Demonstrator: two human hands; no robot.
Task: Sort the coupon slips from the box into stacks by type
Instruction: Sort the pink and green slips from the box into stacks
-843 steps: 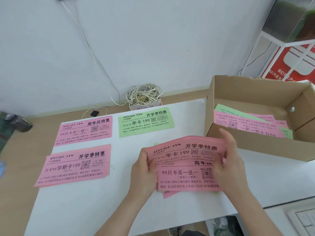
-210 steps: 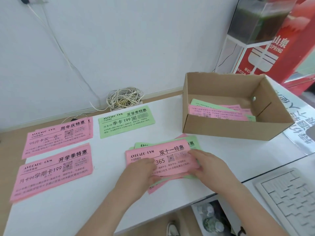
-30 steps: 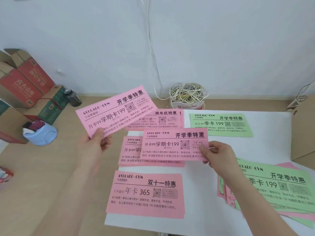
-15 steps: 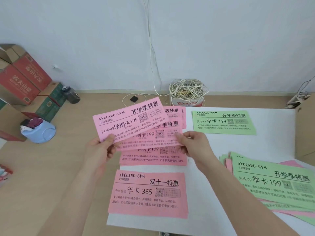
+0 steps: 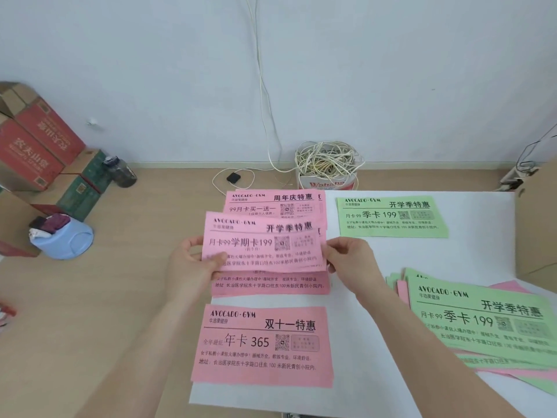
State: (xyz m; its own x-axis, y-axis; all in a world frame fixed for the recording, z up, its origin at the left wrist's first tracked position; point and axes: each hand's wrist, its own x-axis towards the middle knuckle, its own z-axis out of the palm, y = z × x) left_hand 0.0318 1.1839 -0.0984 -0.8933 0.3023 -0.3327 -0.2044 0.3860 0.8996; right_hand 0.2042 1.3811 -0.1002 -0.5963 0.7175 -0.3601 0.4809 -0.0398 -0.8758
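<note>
Counter (image 5: pixel 376 267): white, carries all the paper.
Cardboard box (image 5: pixel 536 224): at the counter's right edge, mostly out of frame, contents hidden.
Unsorted pile (image 5: pixel 482 321): near right, green slip on top, pink ones fanned beneath.
Sorted stacks: green stack (image 5: pixel 391 217) at the back, year-card stack (image 5: pixel 262 346) nearest, semester stack (image 5: pixel 271 283) mid-left, anniversary stack (image 5: pixel 271 203) behind it.
Held slips (image 5: pixel 262 245): pink, semester type, level just above the semester stack.
Left hand (image 5: pixel 190 263): grip closed, thumb on top, pinching their left edge.
Right hand (image 5: pixel 352 263): grip pinching the right edge.

Risk: the held slips overhang the anniversary stack's near edge. Set down too far back, they straddle two types. Thin paper may also skid askew on release.

Change: half a second ago the left hand's slip sat tilted, fanned off the other. Now both are squared together.
</note>
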